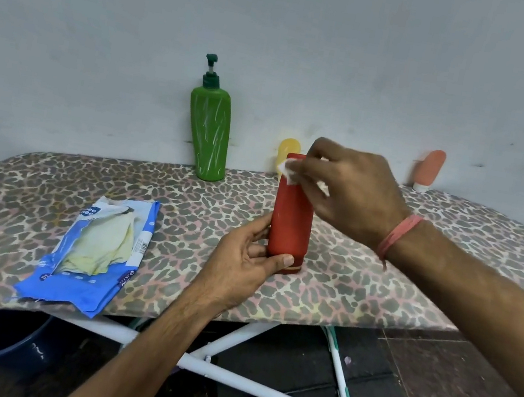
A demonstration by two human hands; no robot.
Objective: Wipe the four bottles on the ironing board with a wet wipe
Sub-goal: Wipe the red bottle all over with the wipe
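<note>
Leopard-print ironing board (377, 287); bottles, wipes pack (96, 250)

My right hand (351, 192) hides most of the yellow bottle (289, 149) at twelve o'clock behind the red bottle (292, 217). The wipe (289, 171) mostly vanishes under my fingers. The ironing board (450, 264) runs off both side edges.

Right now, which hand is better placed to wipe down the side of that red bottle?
The right hand: it already pinches the wet wipe against the top of the red bottle. The left hand grips the base, steadying it.
</note>
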